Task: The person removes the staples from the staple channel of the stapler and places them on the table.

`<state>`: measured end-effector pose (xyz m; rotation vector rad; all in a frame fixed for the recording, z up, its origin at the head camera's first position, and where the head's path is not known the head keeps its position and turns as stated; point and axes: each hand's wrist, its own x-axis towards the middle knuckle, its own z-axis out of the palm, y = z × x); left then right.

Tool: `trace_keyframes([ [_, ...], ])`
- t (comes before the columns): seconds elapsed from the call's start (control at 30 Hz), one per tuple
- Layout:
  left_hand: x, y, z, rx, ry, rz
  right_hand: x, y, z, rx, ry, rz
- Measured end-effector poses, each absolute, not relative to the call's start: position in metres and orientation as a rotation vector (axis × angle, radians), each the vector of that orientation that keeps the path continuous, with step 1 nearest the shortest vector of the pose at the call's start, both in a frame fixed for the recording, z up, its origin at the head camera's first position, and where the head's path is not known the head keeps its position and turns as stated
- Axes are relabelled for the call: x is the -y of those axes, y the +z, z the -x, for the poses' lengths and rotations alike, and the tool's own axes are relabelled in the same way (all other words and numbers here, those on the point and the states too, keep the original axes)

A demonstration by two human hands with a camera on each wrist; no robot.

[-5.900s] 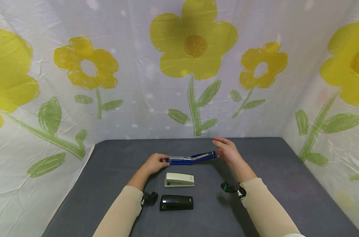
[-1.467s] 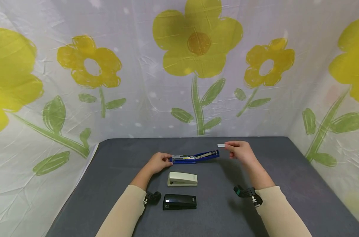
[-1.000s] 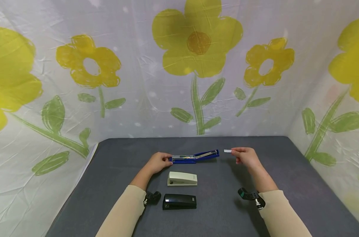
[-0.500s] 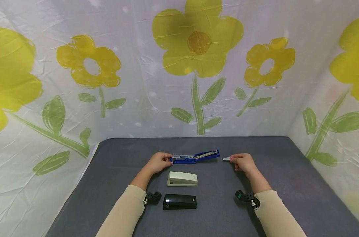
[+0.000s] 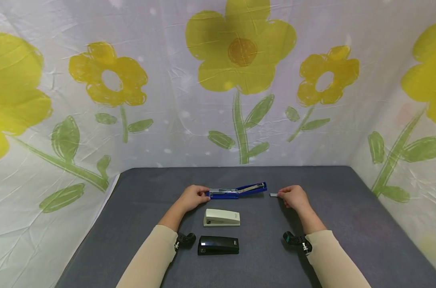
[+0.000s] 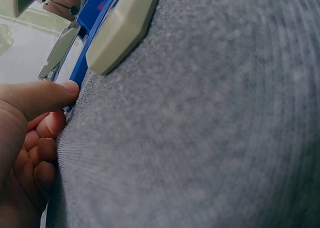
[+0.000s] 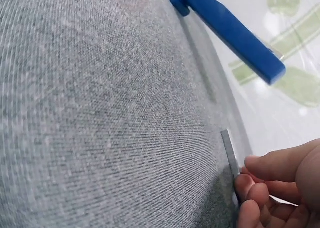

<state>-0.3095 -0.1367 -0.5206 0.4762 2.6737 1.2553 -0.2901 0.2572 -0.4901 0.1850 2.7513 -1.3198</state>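
A blue stapler (image 5: 223, 196) lies on the table with its top arm swung back to the right, its metal magazine showing. My left hand (image 5: 192, 198) pinches the stapler's left end between thumb and fingers; in the left wrist view the thumb (image 6: 65, 90) presses against the blue base (image 6: 82, 62). To the right of the raised arm, my right hand (image 5: 294, 197) holds a short silver strip of staples (image 5: 273, 195) low over the table. In the right wrist view the staple strip (image 7: 230, 150) sticks out past the fingertips, close to the cloth surface.
A cream stapler (image 5: 221, 218) and a black stapler (image 5: 218, 245) lie in front of the blue one, both closed. The table (image 5: 149, 240) has a dark grey top. Behind it hangs a curtain (image 5: 167, 120) with yellow flowers.
My right hand, reaching without the strip at first, later holds the staple strip; it has come down and slightly left to near the tabletop. My left hand stays at the blue stapler.
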Motion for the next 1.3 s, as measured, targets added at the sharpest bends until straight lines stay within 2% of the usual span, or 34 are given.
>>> trace_keyframes([
  [0.23, 0.137, -0.521, 0.311, -2.675, 1.248, -0.484, -0.259, -0.480, 0.289, -2.704, -1.363, -0.170],
  [0.5, 0.138, -0.521, 0.311, -2.679, 1.240, -0.484, -0.252, -0.450, 0.286, -2.581, -1.538, -0.139],
  [0.9, 0.136, -0.518, 0.310, -2.691, 1.241, -0.488, -0.206, -0.408, 0.292, -2.511, -1.595, -0.045],
  [1.3, 0.137, -0.520, 0.309, -2.696, 1.244, -0.503, -0.160, -0.405, 0.296, -2.477, -1.585, 0.088],
])
